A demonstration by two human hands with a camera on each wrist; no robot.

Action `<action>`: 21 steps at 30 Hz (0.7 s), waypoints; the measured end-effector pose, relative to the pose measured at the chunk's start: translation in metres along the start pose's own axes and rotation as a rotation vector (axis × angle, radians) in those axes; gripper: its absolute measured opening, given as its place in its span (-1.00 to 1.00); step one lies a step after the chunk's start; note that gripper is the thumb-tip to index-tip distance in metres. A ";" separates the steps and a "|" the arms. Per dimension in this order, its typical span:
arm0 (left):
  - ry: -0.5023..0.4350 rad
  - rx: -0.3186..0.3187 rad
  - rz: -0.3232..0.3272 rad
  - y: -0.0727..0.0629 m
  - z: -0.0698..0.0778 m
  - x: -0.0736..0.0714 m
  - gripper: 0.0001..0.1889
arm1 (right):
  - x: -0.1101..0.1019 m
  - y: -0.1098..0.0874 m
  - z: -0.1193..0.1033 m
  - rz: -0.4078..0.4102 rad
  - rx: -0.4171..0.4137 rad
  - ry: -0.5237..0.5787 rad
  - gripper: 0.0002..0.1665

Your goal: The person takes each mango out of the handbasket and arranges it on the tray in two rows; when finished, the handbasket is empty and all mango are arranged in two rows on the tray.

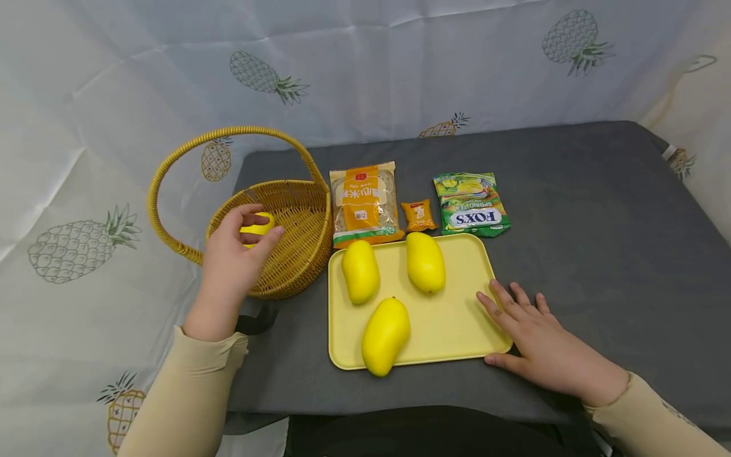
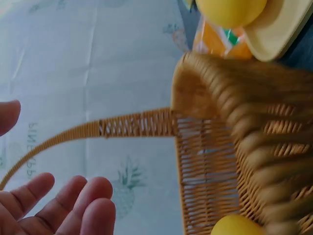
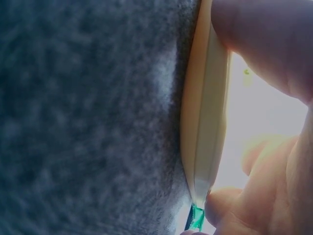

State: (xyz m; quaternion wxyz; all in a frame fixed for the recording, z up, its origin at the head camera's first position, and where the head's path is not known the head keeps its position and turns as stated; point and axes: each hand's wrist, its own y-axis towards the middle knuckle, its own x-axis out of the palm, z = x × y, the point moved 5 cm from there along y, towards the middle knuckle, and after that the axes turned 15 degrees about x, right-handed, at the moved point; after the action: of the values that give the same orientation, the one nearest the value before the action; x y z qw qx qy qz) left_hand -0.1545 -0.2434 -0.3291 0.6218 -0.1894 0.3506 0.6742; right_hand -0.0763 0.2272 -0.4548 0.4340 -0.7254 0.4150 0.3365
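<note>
My left hand (image 1: 231, 257) is over the left side of a wicker basket (image 1: 311, 257), fingers spread and loosely bent. A yellow mango (image 1: 259, 223) shows past its fingers, inside the basket. In the left wrist view nothing lies between the thumb and fingers, and the mango (image 2: 237, 226) sits lower in the basket. My right hand (image 1: 539, 346) rests at the right edge of a pale yellow tray (image 1: 457, 327), fingers extended. The right wrist view shows thumb and fingers at the tray's rim (image 3: 208, 112). Three mangoes lie on the tray, the front mango (image 1: 386, 336) overlapping its near rim.
Behind the tray lie a bag of dried food (image 1: 365, 203), a small orange packet (image 1: 419, 216) and a green FOX'S candy bag (image 1: 473, 203). The basket's tall handle (image 1: 240, 131) arches up at the left. A dark grey cloth (image 1: 599, 254) covers the table.
</note>
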 end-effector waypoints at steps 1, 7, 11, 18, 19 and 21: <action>-0.006 -0.008 0.005 0.004 -0.002 -0.003 -0.28 | 0.000 0.000 0.000 -0.002 0.001 0.001 0.24; -0.075 -0.047 -0.018 0.025 -0.008 -0.012 -0.26 | 0.000 -0.001 0.000 0.002 -0.004 0.004 0.24; -0.164 -0.091 -0.049 0.037 -0.014 -0.013 -0.27 | 0.000 -0.001 0.001 0.003 -0.009 0.010 0.25; -0.358 -0.245 -0.043 0.053 -0.042 -0.012 -0.26 | 0.000 -0.001 0.002 0.005 -0.012 0.016 0.24; -0.373 -0.265 -0.033 0.054 -0.046 -0.013 -0.26 | 0.000 -0.001 0.002 0.005 -0.013 0.016 0.24; -0.383 -0.300 -0.013 0.057 -0.053 -0.012 -0.27 | -0.001 -0.001 0.002 0.005 -0.013 0.017 0.25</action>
State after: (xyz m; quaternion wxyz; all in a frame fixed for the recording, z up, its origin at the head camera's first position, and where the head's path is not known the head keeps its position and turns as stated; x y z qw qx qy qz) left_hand -0.2172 -0.2884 -0.3431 0.6464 -0.1504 0.1210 0.7382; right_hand -0.0757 0.2296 -0.4547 0.4247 -0.7301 0.4182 0.3341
